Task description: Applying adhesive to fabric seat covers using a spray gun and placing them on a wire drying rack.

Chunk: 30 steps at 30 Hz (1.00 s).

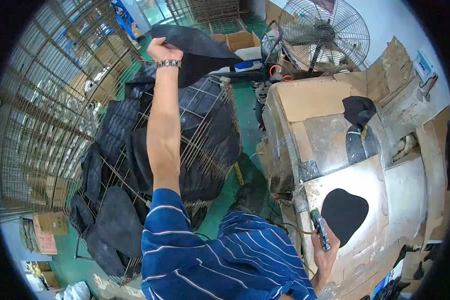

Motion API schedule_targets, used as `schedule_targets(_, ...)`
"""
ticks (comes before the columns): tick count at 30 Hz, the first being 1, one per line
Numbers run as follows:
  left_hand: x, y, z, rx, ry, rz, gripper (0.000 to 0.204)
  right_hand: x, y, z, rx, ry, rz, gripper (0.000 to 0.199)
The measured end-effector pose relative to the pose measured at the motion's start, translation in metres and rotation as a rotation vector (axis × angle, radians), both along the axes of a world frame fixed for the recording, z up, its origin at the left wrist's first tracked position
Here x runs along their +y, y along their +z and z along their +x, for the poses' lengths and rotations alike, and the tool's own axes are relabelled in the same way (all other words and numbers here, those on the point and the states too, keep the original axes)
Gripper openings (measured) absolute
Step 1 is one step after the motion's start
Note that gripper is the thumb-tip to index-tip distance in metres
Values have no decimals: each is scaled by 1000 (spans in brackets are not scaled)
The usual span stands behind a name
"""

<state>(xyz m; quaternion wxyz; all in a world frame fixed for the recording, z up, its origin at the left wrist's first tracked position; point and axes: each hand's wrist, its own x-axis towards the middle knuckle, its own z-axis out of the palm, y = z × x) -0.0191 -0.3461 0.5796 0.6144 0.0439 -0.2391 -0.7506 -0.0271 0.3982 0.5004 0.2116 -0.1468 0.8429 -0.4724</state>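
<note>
My left arm reaches far forward, and my left hand [166,51] is closed on the edge of a floppy black sheet piece [200,45]. That piece hangs above a wire rack [205,100] on which several more black pieces [119,220] lie. At the right, my right hand [326,250] is wrapped round a small metal spray gun [321,231] with a yellowish hose. Beside it, a rounded black piece [344,216] lies flat on the cardboard-covered table [330,182]. My right fingers are partly hidden.
A large wire-cage fan [325,32] stands behind the table. Smaller black pieces [359,111] lie farther back on the tabletop. Tall wire racks [50,100] fill the left side. Open cardboard boxes [243,41] sit at the back, and green floor [247,120] runs between rack and table.
</note>
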Motion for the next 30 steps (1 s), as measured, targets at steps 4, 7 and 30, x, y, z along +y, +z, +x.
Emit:
schedule_targets(4,12,19,-32,-16,62,62,9,-23,-7,-2,26,-37,45,48)
schedule_targets(7,-6,19,-7,-14,-92,-22,26,-39,-9,0,-6,-29,36,48)
schedule_targets(30,217,-171,79,-1371,26,-743,47,13,-15,40,58,-242,111,55)
